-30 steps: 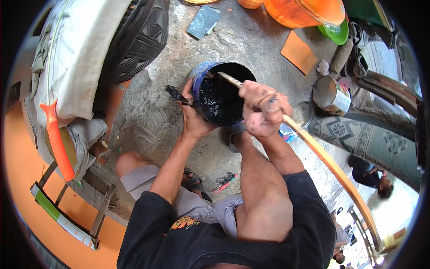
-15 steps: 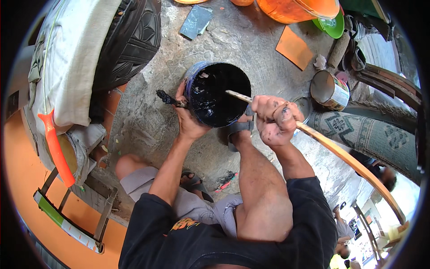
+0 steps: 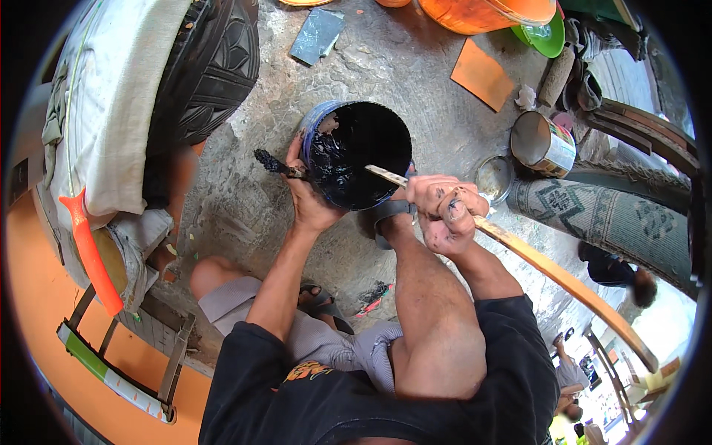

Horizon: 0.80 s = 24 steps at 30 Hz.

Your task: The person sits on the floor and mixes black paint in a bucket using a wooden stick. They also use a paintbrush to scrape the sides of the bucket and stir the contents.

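Note:
A blue-sided paint can (image 3: 389, 133), its inside coated in glossy black, is tilted so that its mouth faces me. My left hand (image 3: 315, 204) grips the can's left side, fingers around the wall. Pinned in the same hand is a paintbrush (image 3: 273, 162), its black, clotted bristles pointing left. My right hand (image 3: 445, 213) is closed around a long wooden stick (image 3: 549, 267). The stick's thin pale end reaches over the can's mouth; whether it touches the black contents I cannot tell. Its thicker end runs to the lower right.
Orange basin (image 3: 482, 22) and green bowl (image 3: 547, 41) stand far right. An open tin (image 3: 530, 141), a round lid-like dish (image 3: 493, 178) and a rolled patterned rug (image 3: 615, 215) lie on the right. Carved black furniture (image 3: 219, 81) is at left. People appear lower right.
My right hand has moved slightly left and down, and the stick's far end has swung lower. The can and brush have barely moved in my left hand.

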Each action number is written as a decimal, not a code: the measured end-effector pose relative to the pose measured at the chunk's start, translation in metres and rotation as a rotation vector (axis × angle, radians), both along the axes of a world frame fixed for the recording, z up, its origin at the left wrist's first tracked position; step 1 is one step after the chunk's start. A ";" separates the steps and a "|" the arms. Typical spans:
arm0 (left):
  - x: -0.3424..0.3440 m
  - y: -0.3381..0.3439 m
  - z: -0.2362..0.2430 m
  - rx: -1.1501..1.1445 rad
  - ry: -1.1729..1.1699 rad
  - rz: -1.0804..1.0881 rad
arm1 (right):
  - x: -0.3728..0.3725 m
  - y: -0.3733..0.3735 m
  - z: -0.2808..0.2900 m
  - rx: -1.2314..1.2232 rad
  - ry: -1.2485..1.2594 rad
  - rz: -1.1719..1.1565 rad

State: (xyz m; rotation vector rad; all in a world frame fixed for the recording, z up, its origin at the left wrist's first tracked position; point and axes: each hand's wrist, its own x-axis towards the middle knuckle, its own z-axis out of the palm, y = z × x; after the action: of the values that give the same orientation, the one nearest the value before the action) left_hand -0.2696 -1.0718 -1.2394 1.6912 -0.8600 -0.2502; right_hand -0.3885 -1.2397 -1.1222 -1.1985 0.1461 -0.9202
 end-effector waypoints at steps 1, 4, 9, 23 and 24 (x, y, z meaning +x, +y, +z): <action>0.000 0.002 -0.002 0.009 -0.022 0.001 | -0.005 -0.003 0.002 -0.015 0.041 0.008; -0.001 -0.004 0.004 0.016 -0.038 -0.011 | -0.015 -0.017 0.008 -0.059 0.109 0.012; -0.002 -0.005 0.006 0.043 0.107 -0.021 | 0.014 -0.019 0.010 -0.060 -0.004 -0.055; -0.007 -0.021 0.024 0.023 0.096 -0.021 | 0.020 -0.028 0.005 -0.056 0.060 -0.077; -0.006 -0.021 0.022 0.044 0.071 -0.001 | 0.017 -0.023 0.006 -0.062 0.031 -0.078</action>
State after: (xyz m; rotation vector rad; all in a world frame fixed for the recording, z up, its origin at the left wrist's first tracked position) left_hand -0.2752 -1.0927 -1.2175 1.7125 -0.8078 -0.3292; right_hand -0.3714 -1.2630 -1.1159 -1.2720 0.1919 -0.9805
